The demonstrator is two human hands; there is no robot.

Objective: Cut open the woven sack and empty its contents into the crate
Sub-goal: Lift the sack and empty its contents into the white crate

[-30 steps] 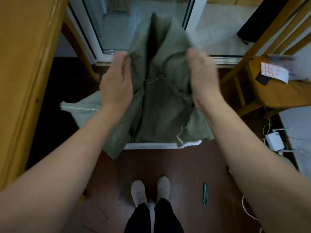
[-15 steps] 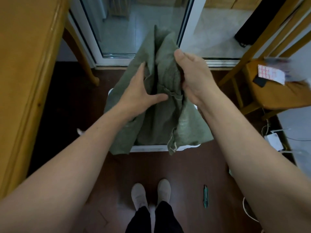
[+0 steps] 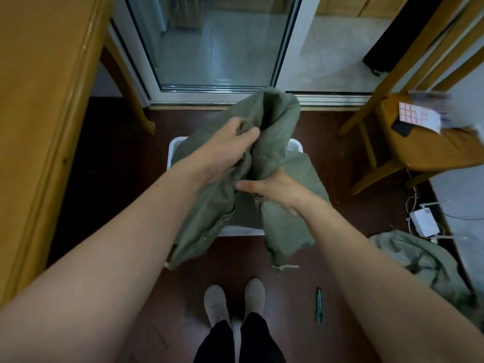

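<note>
Hanging limp right over the white crate (image 3: pixel 170 155), the green woven sack (image 3: pixel 280 124) runs its long axis from a bunched crown on the far side, up by the sliding door (image 3: pixel 209 48), down toward the person's shoes (image 3: pixel 216 302). That's the relation to watch: the two lower flaps spill past the crate's near rim, one trailing a loose string end (image 3: pixel 284 267) over the bare floor (image 3: pixel 104 179), so I'd say the cloth wants drawing back over the opening before any shake. Both hands are on it. The left hand (image 3: pixel 233 145) is the higher, farther one, fingers (image 3: pixel 250 132) curled tight into a fold near the crown, arm reaching long and nearly straight. The right hand (image 3: pixel 275 188) sits lower and nearer, at the sack's middle, thumb laid across the front, its other fingers tucked behind the fold and out of sight, which reads as a pinch. The sack looks flat, probably near empty; the crate's inside is covered, can't tell. Farther out, there's a teal cutter (image 3: pixel 319 305) right of the shoes, a second crumpled sack (image 3: pixel 424 260) beyond it, a wooden chair (image 3: pixel 429 150), and the table (image 3: pixel 39 100) along the left.
</note>
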